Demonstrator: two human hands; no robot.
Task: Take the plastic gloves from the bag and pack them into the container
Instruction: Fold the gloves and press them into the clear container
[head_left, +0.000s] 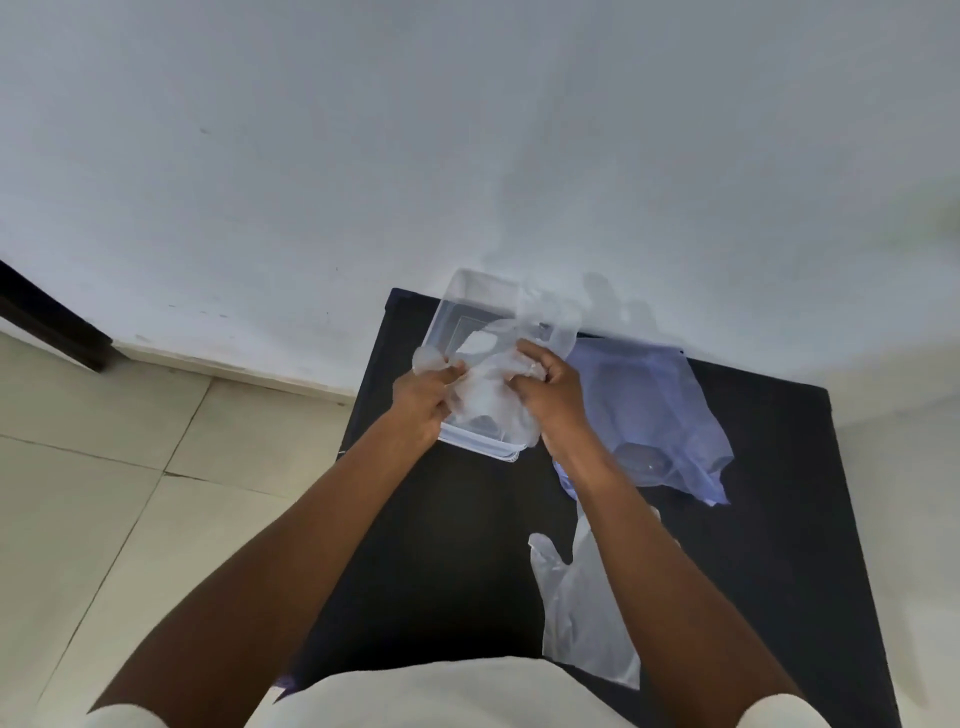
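**Q:** What's being done here, going left to right?

**A:** Furthest left, the left hand (423, 402) is seen over the clear plastic container (470, 301), fingers curled and pinched on the left edge of a crumpled clear plastic glove (485, 387). The glove is bunched over the container's near half, partly inside it by the look of things. Next along, the right hand (550, 387) is closed on the glove's right side, fingertips tucked into the film. Right of that, a bluish plastic bag (654, 410) is lying flat on the black table (457, 545), just beside the container. Nearer the person, another glove (576, 597) is spread flat on the table, partly hidden under the right forearm.

**Q:** How's that stuff going to handle?

**A:** Probably like cling film: near weightless, floppy, slippery, and springy once released. A wad is best gripped at both sides and pressed down flat, so it isn't popped back over the rim. The flat one would be easiest lifted by the cuff. Whether more gloves are left inside the bag can't be told.
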